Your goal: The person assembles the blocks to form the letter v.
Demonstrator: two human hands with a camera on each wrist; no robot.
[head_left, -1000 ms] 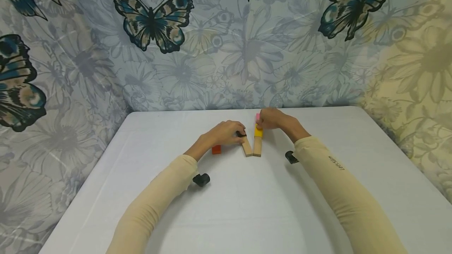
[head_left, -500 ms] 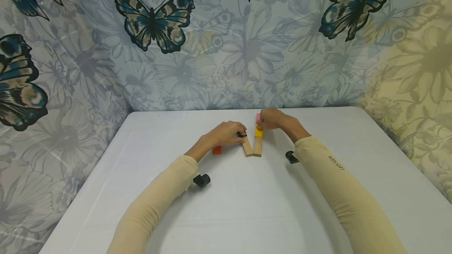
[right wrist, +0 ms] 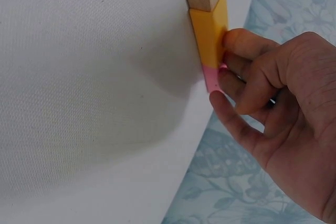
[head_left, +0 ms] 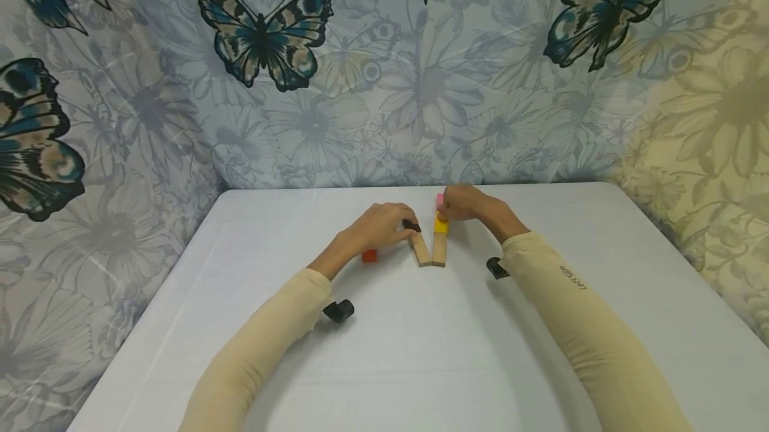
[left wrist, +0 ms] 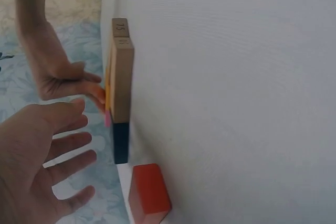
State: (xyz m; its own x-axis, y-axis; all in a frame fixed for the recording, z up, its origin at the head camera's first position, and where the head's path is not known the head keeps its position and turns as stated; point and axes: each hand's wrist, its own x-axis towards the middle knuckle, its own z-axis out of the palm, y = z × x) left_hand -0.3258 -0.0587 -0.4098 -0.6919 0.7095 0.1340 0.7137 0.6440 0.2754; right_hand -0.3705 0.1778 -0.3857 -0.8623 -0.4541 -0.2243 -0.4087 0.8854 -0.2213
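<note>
Two rows of blocks lie on the table, meeting in a narrow V at their near ends. A plain wooden block [head_left: 421, 250] and a black block [head_left: 411, 226] form the left row. Along the right row are another wooden block [head_left: 439, 252], a yellow block [right wrist: 210, 35] and a pink block [right wrist: 211, 78]. My left hand [left wrist: 37, 156] is spread beside the black block, apart from it in the left wrist view. With bent fingers, my right hand [right wrist: 283, 93] touches the side of the yellow block and the end of the pink one; its thumb stands off them.
A red-orange block [left wrist: 149, 195] sits left of the rows, partly behind my left hand in the head view. The white table [head_left: 420, 352] ends at a patterned cloth backdrop [head_left: 420, 85] close behind the hands.
My left hand has loosened from the black block, its fingers lifting and drawing slightly left. The blocks and my right hand stay about where they were.
</note>
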